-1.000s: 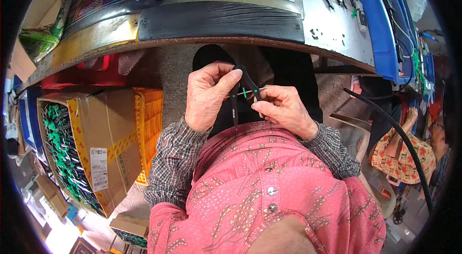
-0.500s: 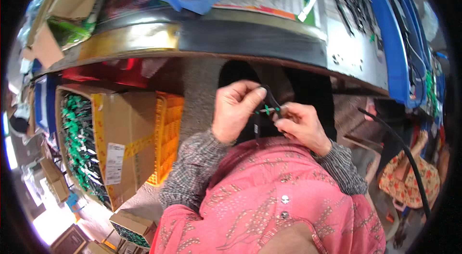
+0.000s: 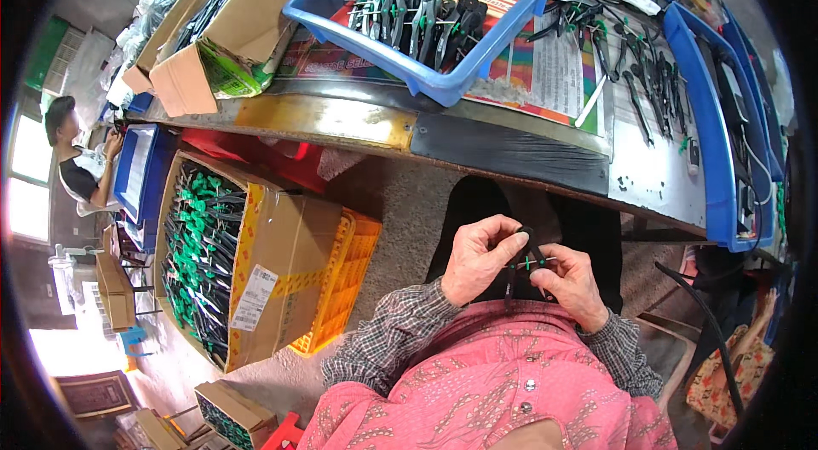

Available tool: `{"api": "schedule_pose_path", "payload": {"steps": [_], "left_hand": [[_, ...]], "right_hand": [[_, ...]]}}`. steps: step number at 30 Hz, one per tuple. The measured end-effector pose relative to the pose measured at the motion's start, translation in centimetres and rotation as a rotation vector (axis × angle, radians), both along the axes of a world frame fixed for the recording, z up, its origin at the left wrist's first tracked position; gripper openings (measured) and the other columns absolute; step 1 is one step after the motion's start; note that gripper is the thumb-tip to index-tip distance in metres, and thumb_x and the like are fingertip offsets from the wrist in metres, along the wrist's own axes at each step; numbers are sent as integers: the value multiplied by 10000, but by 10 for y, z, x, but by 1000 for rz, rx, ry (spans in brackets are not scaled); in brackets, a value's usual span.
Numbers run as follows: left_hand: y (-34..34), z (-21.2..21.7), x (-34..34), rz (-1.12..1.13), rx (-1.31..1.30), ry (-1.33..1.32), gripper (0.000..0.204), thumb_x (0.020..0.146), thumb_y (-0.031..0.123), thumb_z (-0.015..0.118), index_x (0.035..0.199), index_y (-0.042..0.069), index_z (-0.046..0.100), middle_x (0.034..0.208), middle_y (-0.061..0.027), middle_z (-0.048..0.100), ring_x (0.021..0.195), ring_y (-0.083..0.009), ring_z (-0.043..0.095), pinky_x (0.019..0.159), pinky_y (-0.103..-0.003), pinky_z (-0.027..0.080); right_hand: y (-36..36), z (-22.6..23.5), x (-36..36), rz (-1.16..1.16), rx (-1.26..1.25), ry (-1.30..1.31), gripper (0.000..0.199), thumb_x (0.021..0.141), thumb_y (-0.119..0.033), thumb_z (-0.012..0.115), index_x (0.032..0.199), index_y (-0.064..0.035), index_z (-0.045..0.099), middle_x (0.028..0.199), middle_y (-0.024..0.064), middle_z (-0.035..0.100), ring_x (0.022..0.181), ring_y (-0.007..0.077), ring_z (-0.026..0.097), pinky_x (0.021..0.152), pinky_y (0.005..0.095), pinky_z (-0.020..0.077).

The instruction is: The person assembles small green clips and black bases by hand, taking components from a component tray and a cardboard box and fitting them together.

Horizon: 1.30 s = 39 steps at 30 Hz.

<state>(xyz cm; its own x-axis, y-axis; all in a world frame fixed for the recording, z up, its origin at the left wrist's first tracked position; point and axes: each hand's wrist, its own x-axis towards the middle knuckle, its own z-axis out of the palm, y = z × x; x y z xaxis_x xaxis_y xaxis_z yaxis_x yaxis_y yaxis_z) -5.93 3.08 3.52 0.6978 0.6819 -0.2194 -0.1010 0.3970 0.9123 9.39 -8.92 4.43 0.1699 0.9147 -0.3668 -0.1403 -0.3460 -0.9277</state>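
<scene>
Above my lap I hold a black bow compass [image 3: 528, 262] with a thin metal rod and green pieces across its two legs. My left hand [image 3: 482, 259] pinches its top end between thumb and fingertips. At the rod's right end, my right hand [image 3: 579, 284] has closed fingers on the rod and nearby leg; the fingers partly hide it. On the table beyond, a blue tray [image 3: 426, 85] holds several similar black compasses [image 3: 417, 20] on a red printed sheet. More loose black-and-green pieces [image 3: 652, 88] lie to the tray's right.
A cardboard box [image 3: 294, 267] full of black-and-green parts stands at left, against an orange crate [image 3: 345, 288]. The table edge [image 3: 503, 152] runs ahead of my hands. Blue bins [image 3: 724, 126] stand at right, near a black curved bar [image 3: 711, 322]. Another person [image 3: 78, 156] sits far left.
The view has swung, so my hands appear lower and farther right, and more of the tabletop shows. Both hands still hold the compass; its legs now hang closer together below the left fingertips.
</scene>
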Motion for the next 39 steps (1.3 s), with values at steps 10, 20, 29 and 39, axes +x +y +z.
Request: {"api": "schedule_pose_path", "payload": {"steps": [10,20,29,39], "left_hand": [[-3,-2,-2,-23,-73,-51,131,893,115,639,974,13,636,753,14,620,535,-7,473,453,-154,358],[4,5,1,-3,-216,-125,80,887,94,622,943,45,652,712,23,627,515,-14,472,447,-164,347],[0,-3,6,-14,-269,-157,81,887,104,626,941,48,651,748,25,634,566,-13,508,496,-163,385],[1,-9,6,-10,-262,-164,89,885,107,630,944,42,650,756,14,642,574,-20,515,512,-167,404]], "right_hand": [[-6,-8,6,210,94,492,627,913,-533,505,1133,50,576,995,127,640,845,188,633,708,281,511],[1,-32,6,356,93,825,698,868,-524,593,1249,53,497,1188,138,563,952,134,562,694,234,450],[-4,-35,3,273,113,850,632,900,-450,582,1283,43,482,1213,175,559,1047,206,575,713,239,450],[-2,-38,0,211,93,837,634,850,-455,648,1209,56,545,1144,160,595,920,178,600,725,250,461]]}}
